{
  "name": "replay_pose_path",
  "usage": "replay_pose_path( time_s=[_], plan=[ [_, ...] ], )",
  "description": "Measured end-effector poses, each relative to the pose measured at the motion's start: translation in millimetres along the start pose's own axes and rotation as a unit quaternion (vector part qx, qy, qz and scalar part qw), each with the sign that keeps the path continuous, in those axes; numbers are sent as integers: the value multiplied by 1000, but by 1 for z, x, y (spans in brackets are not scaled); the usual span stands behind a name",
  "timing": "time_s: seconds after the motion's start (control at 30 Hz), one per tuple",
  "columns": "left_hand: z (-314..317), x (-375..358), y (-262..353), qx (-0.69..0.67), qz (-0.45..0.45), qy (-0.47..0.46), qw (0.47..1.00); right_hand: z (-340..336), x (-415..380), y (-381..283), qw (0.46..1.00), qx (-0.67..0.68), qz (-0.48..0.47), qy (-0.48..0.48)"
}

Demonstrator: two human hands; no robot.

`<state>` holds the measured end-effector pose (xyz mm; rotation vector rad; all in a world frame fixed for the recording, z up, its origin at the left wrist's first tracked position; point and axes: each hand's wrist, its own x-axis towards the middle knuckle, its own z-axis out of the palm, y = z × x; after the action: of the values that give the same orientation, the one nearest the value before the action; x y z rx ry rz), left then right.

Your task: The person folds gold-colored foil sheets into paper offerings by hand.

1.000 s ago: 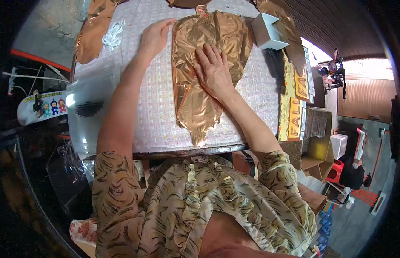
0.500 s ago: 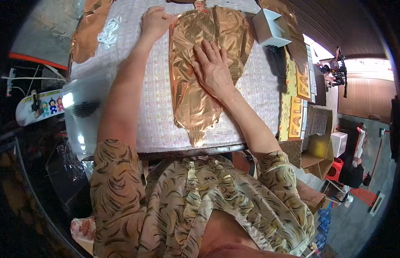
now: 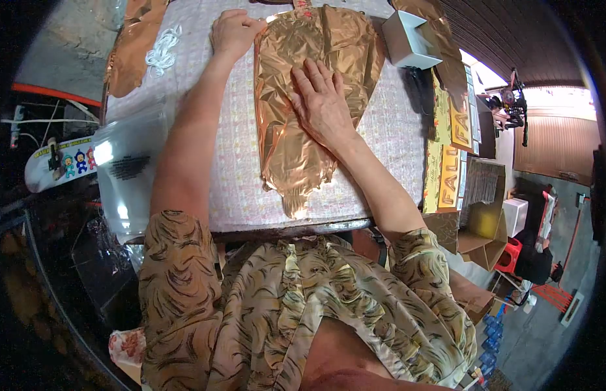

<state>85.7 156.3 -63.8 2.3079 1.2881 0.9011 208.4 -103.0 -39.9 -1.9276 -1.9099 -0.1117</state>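
A copper-coloured foil balloon (image 3: pixel 287 140) lies deflated and creased on the cloth-covered table, its narrow tail pointing toward me. My right hand (image 3: pixel 322 104) rests flat on the balloon's middle, fingers stretched out and palm down. At the balloon's upper left edge is my left hand (image 3: pixel 234 36), its fingers bent and a fingertip at the foil corner. It looks closed on that edge, though the grip itself is partly hidden.
White string or ribbon (image 3: pixel 163 51) lies left of my left hand, with more copper foil (image 3: pixel 130 58) beyond. A clear plastic sheet (image 3: pixel 130 176) hangs at the table's left corner. To the right stand an open white box (image 3: pixel 410 42) and yellow printed packaging (image 3: pixel 448 176).
Both hands stay nearly in place on the balloon. The view has shifted very slightly; nothing is visibly taken up or let go.
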Motion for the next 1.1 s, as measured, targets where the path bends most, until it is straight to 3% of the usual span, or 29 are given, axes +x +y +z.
replay_pose_path(
  time_s=[0.1, 0.3, 0.37, 0.57, 0.83, 0.93, 1.1],
  plan=[
    [-3, 2, -2, -1, 7, 4, 1000, 3, 0, 2, 1000, -3, 2, -2],
    [-35, -28, 6, -243, 43, -15, 969, 3, -2, -1, 1000, 2, 12, 6],
    [-48, -48, 9, -126, 141, -58, 980, 6, -2, 0, 1000, 2, 13, 13],
    [-49, -79, 17, 53, 171, -82, 980, 2, 0, -1, 1000, 10, 7, 14],
    [-44, -82, 13, 55, 181, -71, 979, -16, 3, -8, 999, -15, -13, 33],
    [-41, -82, 10, 54, 186, -62, 979, -17, -2, -12, 992, -9, -124, -34],
    [-36, -79, 3, 66, 192, -55, 978, -20, -13, -12, 979, 1, -180, -99]
  ],
)
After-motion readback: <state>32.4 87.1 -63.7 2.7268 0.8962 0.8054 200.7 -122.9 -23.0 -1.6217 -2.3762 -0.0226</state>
